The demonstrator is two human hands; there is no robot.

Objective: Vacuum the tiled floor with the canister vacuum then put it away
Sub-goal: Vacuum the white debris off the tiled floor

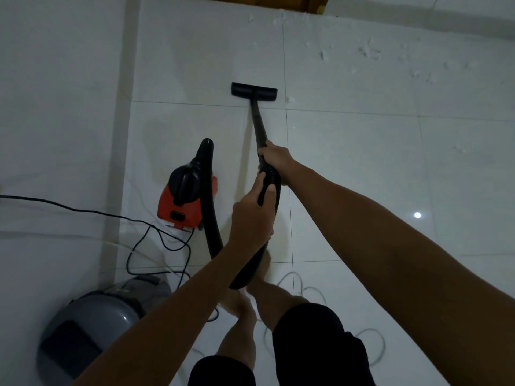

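left hand [252, 215] clenched, right hand [276, 160] clenched

The vacuum head [254, 91] sits flat on the floor [362, 162] at 12 o'clock. Its wand [258, 129] runs back to the two hands. The right hand [276, 160] is in front, wrapped around the wand, and the left hand [252, 218] is just behind it, wrapped around the hose [213, 218]. The hose loops down near the feet and goes up to the canister vacuum [185, 196], which stands at 10 o'clock, left of the hands. A power cord [83, 211] trails from the canister out to 9 o'clock. A round bin [92, 324] stands at 8 o'clock. Bits of fluff [369, 51] lie at 1 o'clock, beyond the vacuum head.
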